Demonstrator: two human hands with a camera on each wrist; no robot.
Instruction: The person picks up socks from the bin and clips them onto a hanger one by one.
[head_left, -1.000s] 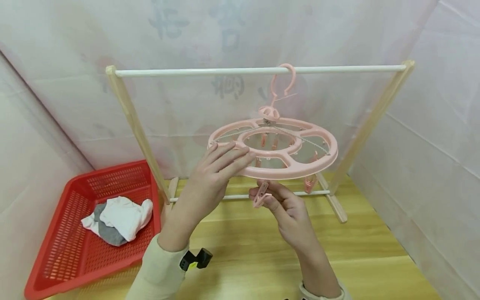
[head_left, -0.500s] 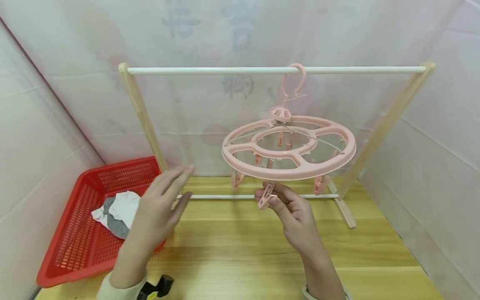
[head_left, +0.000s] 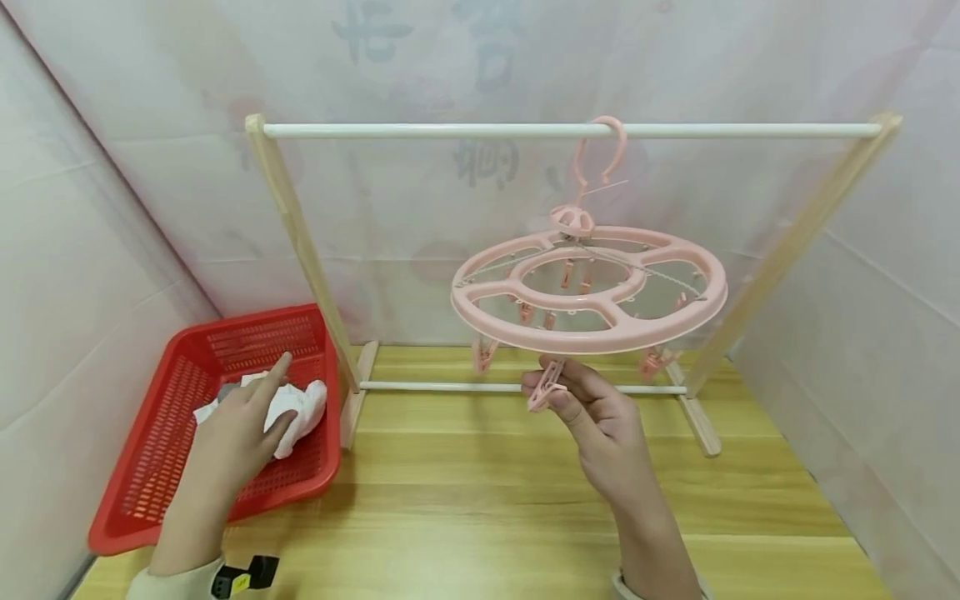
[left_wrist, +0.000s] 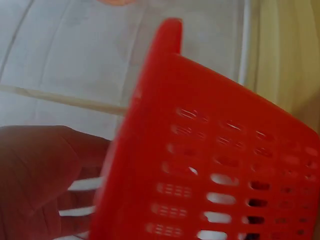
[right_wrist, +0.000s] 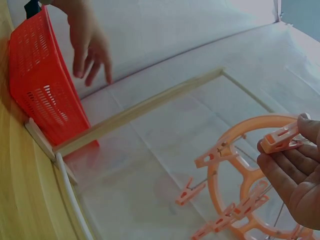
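A pink round clip hanger hangs by its hook from the white top rod of a rack. At its front edge my right hand pinches one pink clothespin between thumb and fingers, also plain in the right wrist view. Over the red basket is my left hand, fingers spread and loosely extended. Below it lie white and grey cloth pieces, partly hidden by the hand; I cannot tell whether it touches them. In the left wrist view, the basket wall covers part of that hand.
The rack has wooden side posts, wooden feet and a low white bar. Other pink clothespins dangle beneath the hanger. Pale curtain walls stand behind and beside the wooden table.
My left hand has let go of the hanger's rim and moved left and down over the red basket. My right hand keeps its pinch on the clothespin. The head view has shifted slightly.
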